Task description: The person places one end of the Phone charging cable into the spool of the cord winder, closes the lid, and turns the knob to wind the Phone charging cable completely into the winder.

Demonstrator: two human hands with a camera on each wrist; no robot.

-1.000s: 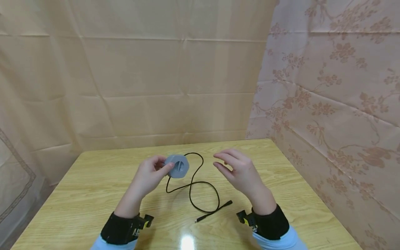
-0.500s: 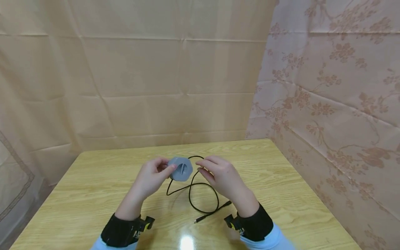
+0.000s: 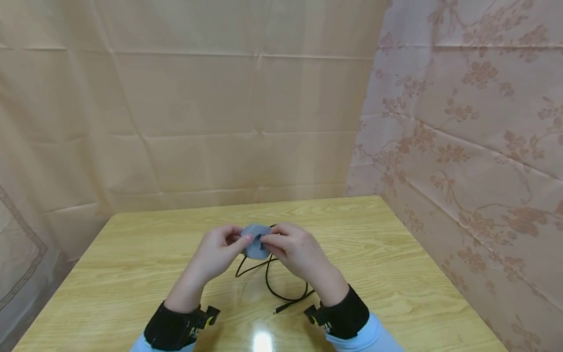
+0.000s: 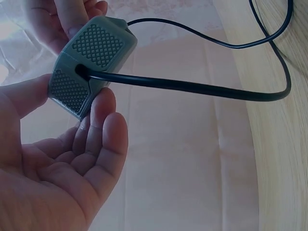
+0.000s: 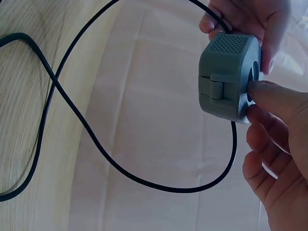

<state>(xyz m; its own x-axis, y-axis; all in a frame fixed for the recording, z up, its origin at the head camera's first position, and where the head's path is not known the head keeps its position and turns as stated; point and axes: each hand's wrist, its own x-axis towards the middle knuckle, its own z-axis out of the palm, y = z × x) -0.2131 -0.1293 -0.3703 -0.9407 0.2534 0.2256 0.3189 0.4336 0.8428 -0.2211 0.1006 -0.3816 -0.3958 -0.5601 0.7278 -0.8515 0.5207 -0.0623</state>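
Note:
My left hand (image 3: 215, 252) holds a grey-blue hexagonal cable case (image 3: 256, 250) above the table, thumb on one side and fingers on the other. A black cable (image 4: 178, 85) runs out through a hole in the case's ribbed-textured rim, seen in the left wrist view. My right hand (image 3: 301, 252) is at the round recess in the case's front face; the thumb (image 5: 274, 94) reaches into the recess and the fingers bend close beneath. A small latch-like clip (image 5: 215, 89) shows on the rim in the right wrist view. The ridge inside the recess is mostly hidden by my fingers.
The cable loops down to the wooden table (image 3: 132, 274), and its metal-tipped plug (image 3: 281, 309) lies near the front. A plain beige cloth (image 3: 198, 122) hangs behind the table, a floral cloth (image 3: 475, 146) on the right.
My right hand has moved left from beside the cable onto the case's face, its fingers closing at the recess. The left hand has shifted slightly right with the case.

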